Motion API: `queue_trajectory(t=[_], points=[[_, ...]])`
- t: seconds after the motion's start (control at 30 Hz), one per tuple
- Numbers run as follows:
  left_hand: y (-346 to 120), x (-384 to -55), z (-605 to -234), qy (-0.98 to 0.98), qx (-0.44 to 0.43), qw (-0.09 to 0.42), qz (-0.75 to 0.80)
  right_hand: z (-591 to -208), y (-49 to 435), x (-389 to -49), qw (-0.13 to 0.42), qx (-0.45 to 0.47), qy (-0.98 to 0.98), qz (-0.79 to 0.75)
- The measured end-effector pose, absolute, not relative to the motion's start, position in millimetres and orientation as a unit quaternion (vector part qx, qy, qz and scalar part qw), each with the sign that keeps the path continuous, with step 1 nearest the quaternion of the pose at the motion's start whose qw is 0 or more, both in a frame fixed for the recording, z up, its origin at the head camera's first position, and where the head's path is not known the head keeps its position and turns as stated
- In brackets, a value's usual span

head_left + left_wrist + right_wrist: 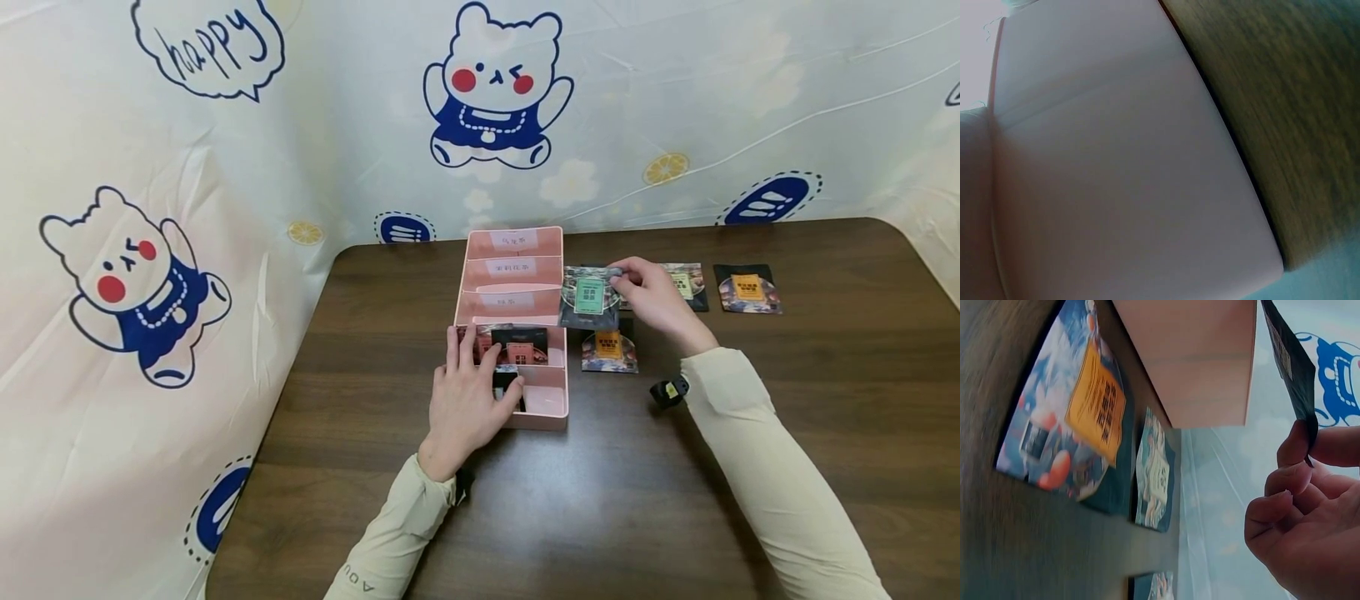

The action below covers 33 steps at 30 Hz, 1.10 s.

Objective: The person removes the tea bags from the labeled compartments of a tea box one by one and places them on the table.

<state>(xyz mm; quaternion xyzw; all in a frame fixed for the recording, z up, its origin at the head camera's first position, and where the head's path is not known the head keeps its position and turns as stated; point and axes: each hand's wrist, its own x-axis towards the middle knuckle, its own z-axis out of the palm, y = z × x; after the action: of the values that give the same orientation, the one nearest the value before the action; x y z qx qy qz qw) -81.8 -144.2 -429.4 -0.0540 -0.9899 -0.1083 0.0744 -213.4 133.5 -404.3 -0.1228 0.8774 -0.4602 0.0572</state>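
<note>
My right hand point(660, 304) pinches the edge of a dark tea sachet point(588, 292) with a green label, held up beside the right wall of a pink compartment box point(564, 392). In the right wrist view the same sachet appears nearly edge-on between thumb and fingers. My left hand point(465, 404) rests over the box's front left side, fingers spread. Under and beside those fingers, pink-labelled sachets point(528, 336) stand in the second compartment from the front, and a dark sachet point(507, 377) is partly hidden in the front one. The left wrist view shows the box's outer wall point(1129, 162).
Right of the box lie an orange-labelled sachet point(609, 350), a yellow-green-labelled sachet point(688, 287) and, farther right, another orange-labelled sachet point(748, 289). Labelled dividers point(513, 268) split the box. A printed curtain point(360, 125) hangs behind the wooden table point(360, 358).
</note>
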Motion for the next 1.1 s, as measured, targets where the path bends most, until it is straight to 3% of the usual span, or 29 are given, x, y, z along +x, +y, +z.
queue_trajectory(t=[1.1], points=[[-144,-82,-430,-0.99,-0.058,0.078,-0.106,-408,189,-207,0.074,-0.112,0.9,-0.415]])
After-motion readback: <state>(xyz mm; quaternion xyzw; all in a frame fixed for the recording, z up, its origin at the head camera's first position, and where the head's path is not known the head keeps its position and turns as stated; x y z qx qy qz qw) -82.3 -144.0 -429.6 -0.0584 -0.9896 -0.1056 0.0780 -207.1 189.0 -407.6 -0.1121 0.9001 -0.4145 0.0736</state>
